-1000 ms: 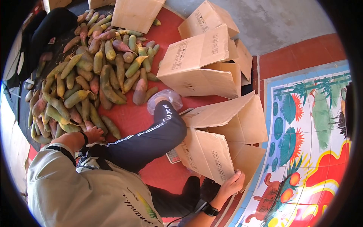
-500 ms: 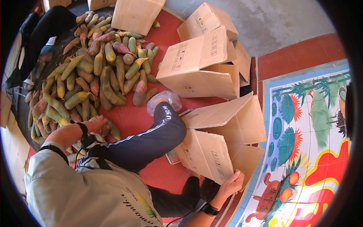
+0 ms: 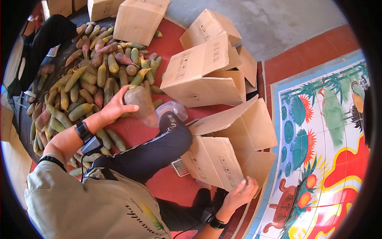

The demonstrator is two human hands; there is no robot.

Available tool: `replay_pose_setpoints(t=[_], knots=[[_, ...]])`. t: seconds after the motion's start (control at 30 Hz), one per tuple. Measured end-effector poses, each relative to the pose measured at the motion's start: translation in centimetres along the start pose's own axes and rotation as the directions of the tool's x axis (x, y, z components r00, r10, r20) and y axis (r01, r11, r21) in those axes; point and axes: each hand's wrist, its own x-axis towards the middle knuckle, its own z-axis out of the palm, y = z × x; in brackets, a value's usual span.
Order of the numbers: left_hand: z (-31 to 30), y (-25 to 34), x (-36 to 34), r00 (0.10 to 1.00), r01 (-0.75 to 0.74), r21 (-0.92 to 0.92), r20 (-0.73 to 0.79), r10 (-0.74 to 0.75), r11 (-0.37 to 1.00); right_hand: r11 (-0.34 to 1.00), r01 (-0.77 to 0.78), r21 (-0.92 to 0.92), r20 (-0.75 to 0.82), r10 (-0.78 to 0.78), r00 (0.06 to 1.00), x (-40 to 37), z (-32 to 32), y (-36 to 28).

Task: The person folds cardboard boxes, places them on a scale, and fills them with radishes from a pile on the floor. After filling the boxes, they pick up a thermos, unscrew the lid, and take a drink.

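My left hand [image 3: 114,108] is closed around a large, thick radish [image 3: 140,104] with brownish-purple skin, held above the red floor near my knee. Beside it lies a big heap of long green, brown and reddish radishes [image 3: 97,81]. My right hand [image 3: 241,192] rests at the near corner of an open cardboard box [image 3: 209,159], its fingers gripping the edge of a flap. That box stands to the right of my bent leg, its flaps spread; its inner bottom is hidden from me.
Another open cardboard box [image 3: 203,75] lies on its side behind, with further boxes [image 3: 141,20] at the back. A scale with a small display [image 3: 180,167] sits beneath my leg. Another person's dark-clothed leg [image 3: 49,38] is at the upper left. A painted tile panel [image 3: 318,159] lies right.
My left hand has risen from the heap's near edge and moved away from me, now with the large radish in it. My right hand stays at the box flap, fingers slightly shifted.
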Motion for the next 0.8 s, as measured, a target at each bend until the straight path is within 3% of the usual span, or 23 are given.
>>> replay_pose_setpoints(t=[0.07, 0.13, 0.2, 0.23, 0.3, 0.33, 0.43, 0.63, 0.8], knots=[[2.5, 2.6, -1.0, 0.991, 0.011, -0.186, 0.134, 0.014, 0.983, 0.997, 0.003, 0.071, 0.009, -0.004, 1.0, -0.3, -0.3, -1.5], [4.5, 2.2, -1.5, 0.971, 0.043, -0.238, 0.238, 0.015, 0.97, 0.969, -0.038, 0.246, 0.185, -0.008, 0.983, -0.8, -0.3, -3.0], [6.9, 4.0, -2.7, 0.921, 0.042, -0.156, 0.389, 0.022, 0.987, 0.958, -0.016, 0.287, 0.309, -0.077, 0.948, -2.0, 0.2, -4.3], [7.9, 3.8, -3.0, 0.9, 0.04, -0.137, 0.436, 0.023, 0.99, 0.916, -0.05, 0.398, 0.428, -0.138, 0.893, -1.7, 0.2, -5.1], [9.8, 2.7, -3.5, 0.851, 0.024, -0.101, 0.525, 0.033, 0.995, 0.875, -0.057, 0.481, 0.512, -0.228, 0.828, -1.9, 0.4, -6.5], [10.9, 3.0, -4.2, 0.832, 0.131, -0.203, 0.555, 0.004, 0.97, 0.843, -0.102, 0.528, 0.544, -0.243, 0.803, -2.3, 0.6, -6.9], [13.2, 2.1, -5.5, 0.794, 0.264, -0.27, 0.606, -0.05, 0.926, 0.792, -0.233, 0.564, 0.58, -0.179, 0.795, -3.3, 1.1, -7.3], [15.3, 2.1, -6.1, 0.781, 0.271, -0.293, 0.624, -0.032, 0.917, 0.777, -0.337, 0.532, 0.599, -0.063, 0.798, -2.4, -0.7, -8.2], [15.5, 2.5, -5.6, 0.757, 0.317, -0.309, 0.652, -0.043, 0.897, 0.806, -0.294, 0.514, 0.572, -0.066, 0.818, -2.7, -1.1, -6.6]])
